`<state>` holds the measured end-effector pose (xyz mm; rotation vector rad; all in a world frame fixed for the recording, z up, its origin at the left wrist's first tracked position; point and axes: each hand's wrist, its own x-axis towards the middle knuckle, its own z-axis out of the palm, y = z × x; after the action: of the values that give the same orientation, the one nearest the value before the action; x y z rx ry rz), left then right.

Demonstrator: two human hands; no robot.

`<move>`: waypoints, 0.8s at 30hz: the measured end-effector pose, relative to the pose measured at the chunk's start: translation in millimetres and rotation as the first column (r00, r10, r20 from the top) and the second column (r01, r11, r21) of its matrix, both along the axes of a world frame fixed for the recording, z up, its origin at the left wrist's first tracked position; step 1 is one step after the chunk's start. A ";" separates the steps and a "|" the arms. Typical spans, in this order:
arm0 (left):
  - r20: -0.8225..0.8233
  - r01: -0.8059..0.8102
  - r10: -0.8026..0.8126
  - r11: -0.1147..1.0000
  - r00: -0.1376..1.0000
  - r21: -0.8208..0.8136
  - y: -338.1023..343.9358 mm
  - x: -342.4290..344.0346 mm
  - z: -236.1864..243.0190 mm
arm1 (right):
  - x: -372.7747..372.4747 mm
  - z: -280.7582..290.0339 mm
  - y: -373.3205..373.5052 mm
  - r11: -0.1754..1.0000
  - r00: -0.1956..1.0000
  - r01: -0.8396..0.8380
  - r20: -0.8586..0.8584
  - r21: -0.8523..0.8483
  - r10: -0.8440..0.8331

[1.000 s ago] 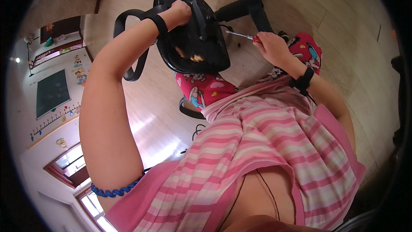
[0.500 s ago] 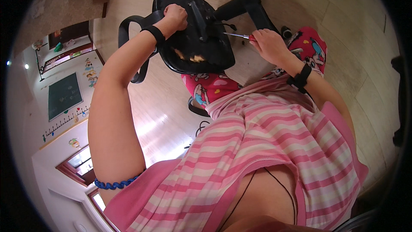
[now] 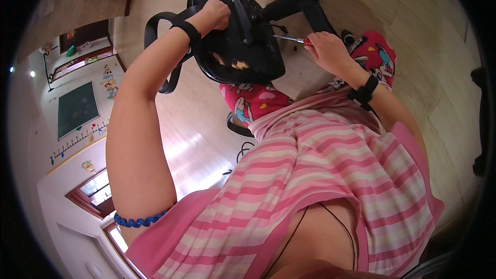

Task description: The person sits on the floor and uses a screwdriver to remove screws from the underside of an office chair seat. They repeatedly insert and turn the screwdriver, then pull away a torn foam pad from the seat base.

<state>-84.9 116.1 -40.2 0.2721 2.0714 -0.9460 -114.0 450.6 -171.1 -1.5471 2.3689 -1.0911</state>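
A black office chair lies tipped over in front of me, the underside of its seat (image 3: 217, 46) facing up. Yellow foam shows through torn patches near the seat's near edge. My left hand (image 3: 215, 14) is closed in a fist at the left part of the underside, and whatever is in its fingers is hidden. A screwdriver (image 3: 290, 38) with a red handle and thin metal shaft is gripped in my right hand (image 3: 329, 50). Its shaft points left, with the tip by the seat's right edge, near the black metal mounting plate (image 3: 242, 20).
The chair's post and wheeled base (image 3: 305, 5) extend to the upper right. A black armrest loop (image 3: 154, 28) sticks out on the left. My patterned trouser legs (image 3: 258, 103) are close to the seat. A pale tile or box-like piece (image 3: 307, 80) lies between them.
The chair and both hands appear slightly higher and further right in the picture. The right hand still holds the screwdriver, and the left fist stays at the seat.
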 end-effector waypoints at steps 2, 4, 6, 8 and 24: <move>0.008 0.041 -0.042 0.997 0.999 0.059 -2.7 -0.6 0.6 | 0.2 -0.4 -0.1 1.000 1.000 -0.002 0.000 0.010 0.002; -0.031 0.024 -0.021 0.996 0.999 0.085 -2.2 -1.8 0.7 | 0.5 -0.7 -0.2 1.000 1.000 -0.003 -0.003 0.019 0.003; -0.039 -0.052 0.051 0.998 0.998 -0.022 1.7 -5.0 -0.3 | 0.7 -1.2 -0.4 1.000 1.000 -0.002 -0.004 0.031 0.002; -0.032 -0.114 0.112 0.989 0.993 -0.093 6.3 -5.7 0.1 | 0.8 -1.7 -0.9 1.000 1.000 -0.006 -0.008 0.028 0.007; 0.017 -0.004 0.005 1.000 1.000 -0.022 -2.3 -2.1 -3.4 | 0.4 -6.1 -3.7 1.000 0.999 -0.011 -0.030 0.011 0.011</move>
<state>-87.0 113.8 -43.6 0.2629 2.0448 -0.9597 -113.6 446.9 -177.2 -1.5819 2.3790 -1.0580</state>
